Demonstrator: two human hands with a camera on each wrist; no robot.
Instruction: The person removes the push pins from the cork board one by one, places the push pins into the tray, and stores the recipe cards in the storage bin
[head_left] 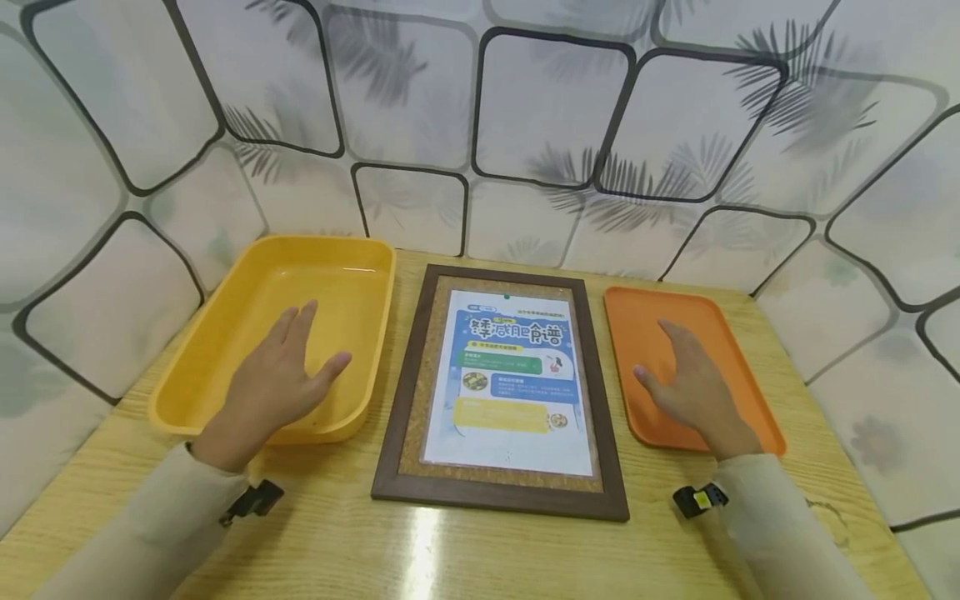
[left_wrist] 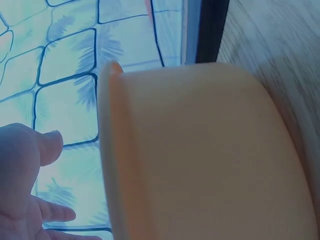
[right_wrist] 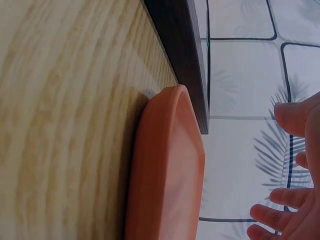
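Above the yellow tray [head_left: 352, 300] hovers the left hand [head_left: 273, 383], fingers extended and thumb spread away from them, nothing in its grasp; through the left wrist view I see a gap between thumb and rim. On the other side, the right hand [head_left: 693, 387] hangs over the orange tray [head_left: 632, 327], thumb and fingers likewise parted, holding nothing and apart from the tray. I judge the hands sit this wide because each has its own tray beneath it. Between the trays lies a framed board [head_left: 408, 379], flat on the wooden table [head_left: 510, 558], its printed sheet [head_left: 517, 437] turned so the lettering faces the person, presumably for reading. A small black device [head_left: 258, 497] sits at each wrist, probably placed there to leave the fingers unhindered. Beyond rises the patterned wall [head_left: 551, 108].
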